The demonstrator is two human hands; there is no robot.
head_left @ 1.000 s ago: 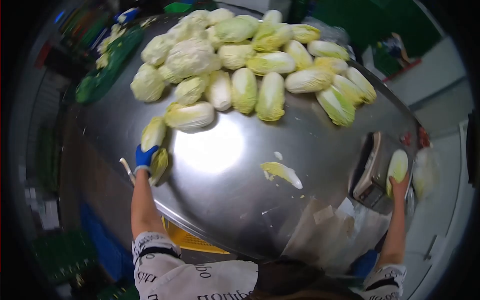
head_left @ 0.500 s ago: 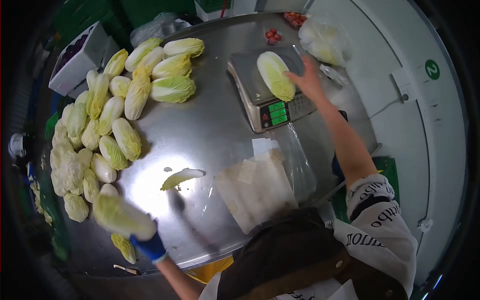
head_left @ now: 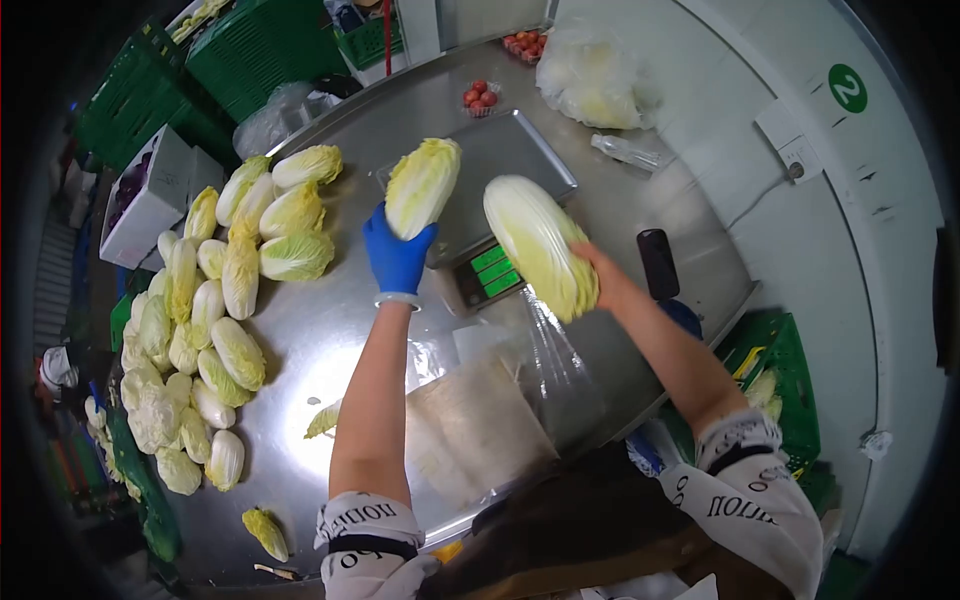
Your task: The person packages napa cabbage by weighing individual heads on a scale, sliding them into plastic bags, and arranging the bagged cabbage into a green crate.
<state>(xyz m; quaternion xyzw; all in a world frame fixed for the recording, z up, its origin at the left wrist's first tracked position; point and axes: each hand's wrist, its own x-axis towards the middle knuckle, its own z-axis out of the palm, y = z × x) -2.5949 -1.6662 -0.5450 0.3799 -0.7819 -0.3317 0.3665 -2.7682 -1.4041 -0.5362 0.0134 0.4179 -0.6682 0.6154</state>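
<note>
1. While the head view shows a cabbage in each hand, the step in hand looks like handling them at the scale [head_left: 472, 285]; lowering either calls for free room on the pan [head_left: 520, 150] and a level wrist.
2. The gloved left hand [head_left: 397, 255] closes on the base of the smaller cabbage [head_left: 424, 185], by the pan's left edge, leafy end pointing away; its forearm reaches nearly straight forward.
3. The bare right hand [head_left: 612, 278] grips the larger cabbage [head_left: 540, 240] by its lower right side, beside the pan's near right corner; the forearm angles inward, fingers underneath hidden. More cabbages [head_left: 238, 355] lie along the left edge of the counter [head_left: 330, 330].
</note>
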